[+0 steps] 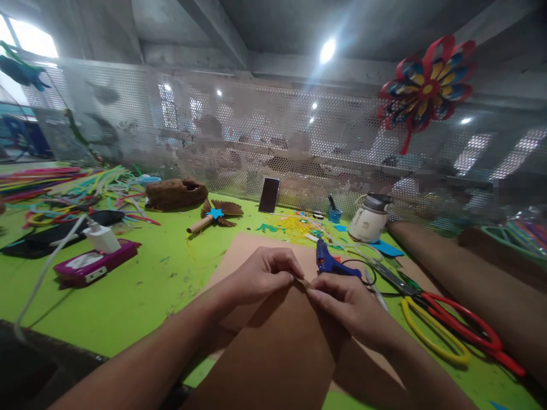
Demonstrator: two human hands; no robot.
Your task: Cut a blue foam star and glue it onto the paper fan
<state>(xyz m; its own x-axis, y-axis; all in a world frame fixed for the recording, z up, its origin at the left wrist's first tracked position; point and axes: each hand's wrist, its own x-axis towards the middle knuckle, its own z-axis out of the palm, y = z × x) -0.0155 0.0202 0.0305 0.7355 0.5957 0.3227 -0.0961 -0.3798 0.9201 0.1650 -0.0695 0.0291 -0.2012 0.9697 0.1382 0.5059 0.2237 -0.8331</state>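
Note:
A sheet of brown paper [282, 347] comes up toward me, its far end narrowed between my two hands. My left hand [269, 272] pinches that end with thumb and bent fingers. Close beside it, my right hand [346, 302] grips the same edge between thumb and forefinger. A small folded or rolled strip shows between the fingertips. Under the hands lies a flat tan sheet [239, 250] on the green table. Just beyond my right hand rests a blue glue gun [331, 261]. Scissors with one red and one yellow handle [436, 327] lie to its right.
A purple power strip [96, 262] with a white charger sits left, its cable hanging over the edge. Behind are a brown pouch [176, 194], a brown paper fan piece [226, 212], a phone [269, 195], paper scraps [299, 226] and a white jar [370, 219]. Pipe cleaners [94, 185] heap far left.

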